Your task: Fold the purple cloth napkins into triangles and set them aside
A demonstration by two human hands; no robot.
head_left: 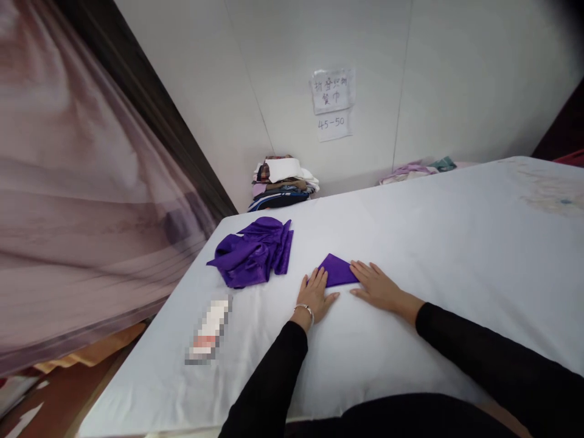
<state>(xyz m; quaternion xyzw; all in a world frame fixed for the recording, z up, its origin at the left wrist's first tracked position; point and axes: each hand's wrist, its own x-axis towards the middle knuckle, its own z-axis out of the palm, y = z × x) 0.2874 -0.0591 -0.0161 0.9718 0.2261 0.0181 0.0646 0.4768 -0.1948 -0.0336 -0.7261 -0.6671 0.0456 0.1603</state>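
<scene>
A purple cloth napkin (338, 271), folded into a triangle with its tip pointing away from me, lies flat on the white-covered table (410, 243). My left hand (316, 296), with a bracelet at the wrist, rests flat over the napkin's left corner. On the opposite corner, the fingertips of my right hand (376, 288) press down, fingers stretched out. Both hands cover the side corners, so those are hidden. A loose, crumpled heap of purple cloths (253, 254) sits to the left, apart from my hands.
A pixelated oblong object (210, 331) lies at the table's left. Beyond the far edge stand a stack of folded clothes (283, 182) and more fabric (410, 172). Handwritten paper signs (333, 91) hang on the wall. A pinkish curtain (91, 182) drapes along the left.
</scene>
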